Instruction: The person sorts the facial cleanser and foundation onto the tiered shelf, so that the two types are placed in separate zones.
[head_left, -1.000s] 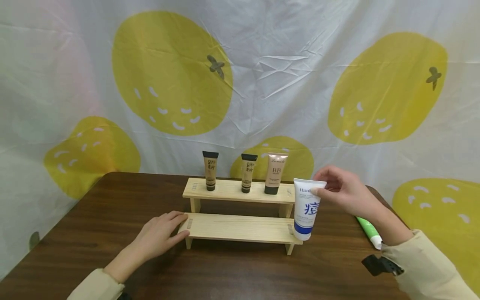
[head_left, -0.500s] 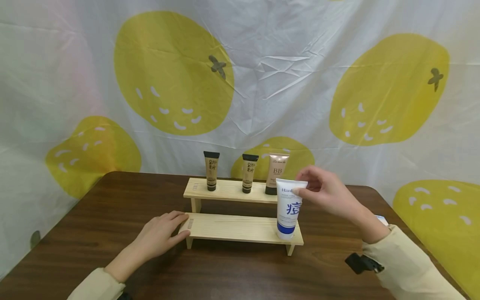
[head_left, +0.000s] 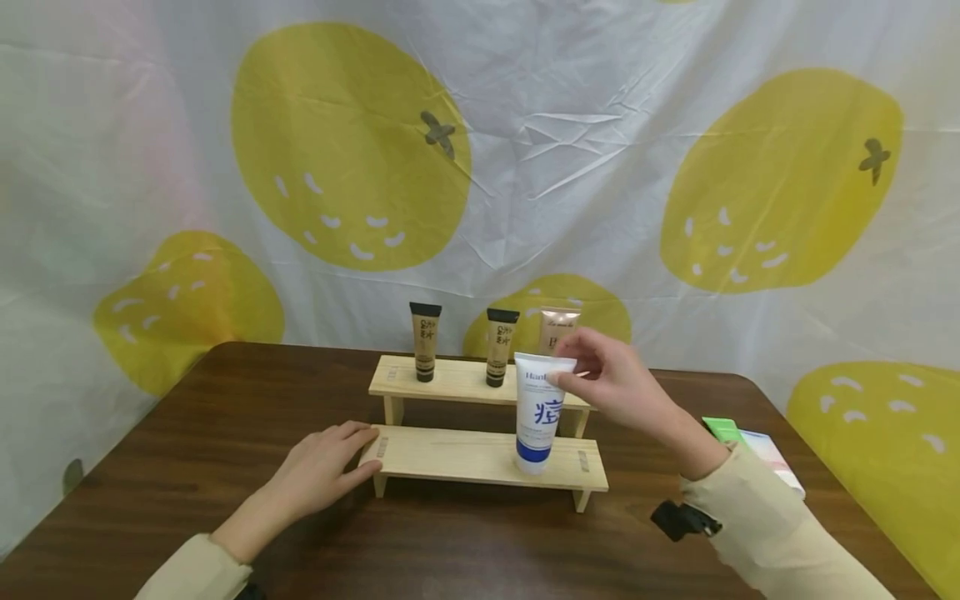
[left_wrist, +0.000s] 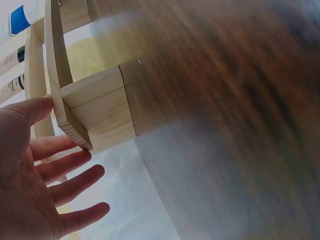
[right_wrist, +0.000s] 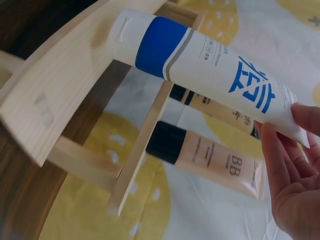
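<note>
A white cleanser tube (head_left: 538, 412) with a blue band stands cap down, slightly tilted, at the lower tier of the wooden stand (head_left: 450, 454). Whether its cap touches the board I cannot tell. My right hand (head_left: 611, 383) pinches its flat top end between thumb and fingers, as the cleanser tube (right_wrist: 210, 60) in the right wrist view also shows. My left hand (head_left: 318, 467) rests at the lower tier's left end, thumb and forefinger touching the board's end (left_wrist: 75, 130), other fingers spread. On the upper tier are two gold tubes (head_left: 425, 342) (head_left: 500, 348) and a pink BB cream tube (right_wrist: 215, 165).
To the right on the brown table (head_left: 225, 433) lie a green tube (head_left: 723, 429) and a pale packet (head_left: 772, 462), partly behind the right sleeve. A curtain (head_left: 525, 167) printed with yellow fruit hangs behind the table.
My right hand has carried the cleanser tube leftward, from beyond the stand's right end to right of the lower tier's middle. My left hand has stayed at the board's end.
</note>
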